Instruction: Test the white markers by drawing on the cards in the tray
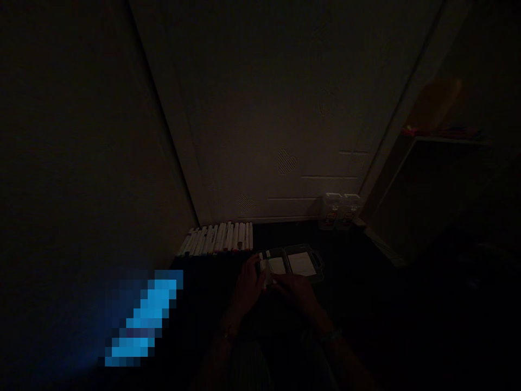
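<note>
The room is very dark, so fine detail is lost. My left hand (248, 282) has its fingers curled around a small pale object (267, 274), whose kind I cannot make out. From the other side, my right hand (296, 287) meets it with fingertips pinched at its lower end. Just beyond both hands lies an open clear plastic case (319, 266) with a carry handle on its right. White sheets or cards (301, 264) rest in its right half, and another white piece (278, 265) shows in the left half, partly behind my hands.
A row of white markers (222, 237) lies along the wall at left. Two closed clear cases (341, 210) stand upright at the back right. A bright blue pixelated screen (146, 317) glows at lower left. A dark cabinet or shelf (431, 190) stands on the right.
</note>
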`<action>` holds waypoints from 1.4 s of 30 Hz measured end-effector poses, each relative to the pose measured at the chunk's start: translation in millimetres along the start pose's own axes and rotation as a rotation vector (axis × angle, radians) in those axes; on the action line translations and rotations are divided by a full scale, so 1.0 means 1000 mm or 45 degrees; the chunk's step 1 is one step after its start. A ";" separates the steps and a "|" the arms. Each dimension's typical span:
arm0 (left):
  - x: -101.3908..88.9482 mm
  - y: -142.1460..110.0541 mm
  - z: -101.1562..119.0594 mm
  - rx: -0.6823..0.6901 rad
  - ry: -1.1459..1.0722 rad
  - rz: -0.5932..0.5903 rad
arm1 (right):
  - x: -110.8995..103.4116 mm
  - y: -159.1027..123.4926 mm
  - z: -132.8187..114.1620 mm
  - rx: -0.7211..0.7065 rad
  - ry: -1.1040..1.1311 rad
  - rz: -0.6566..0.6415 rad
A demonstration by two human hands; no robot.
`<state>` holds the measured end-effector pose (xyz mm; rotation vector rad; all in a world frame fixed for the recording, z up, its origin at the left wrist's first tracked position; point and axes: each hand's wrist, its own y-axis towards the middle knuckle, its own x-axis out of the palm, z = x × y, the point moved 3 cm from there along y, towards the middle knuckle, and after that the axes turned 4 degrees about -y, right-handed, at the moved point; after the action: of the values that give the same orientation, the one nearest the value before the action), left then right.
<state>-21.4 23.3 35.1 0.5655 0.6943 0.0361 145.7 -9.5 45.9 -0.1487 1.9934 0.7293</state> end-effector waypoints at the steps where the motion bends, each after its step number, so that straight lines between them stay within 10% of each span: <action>1: 0.000 0.000 -0.001 -0.020 -0.017 0.006 | 0.000 0.000 0.000 -0.016 -0.019 0.005; 42: 0.002 0.002 -0.004 0.031 0.091 -0.065 | -0.018 0.006 -0.021 -0.272 -0.111 0.031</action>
<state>-22.1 27.2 32.1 0.5715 0.7797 0.0002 136.3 -19.7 70.5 -0.2156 1.8348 0.9481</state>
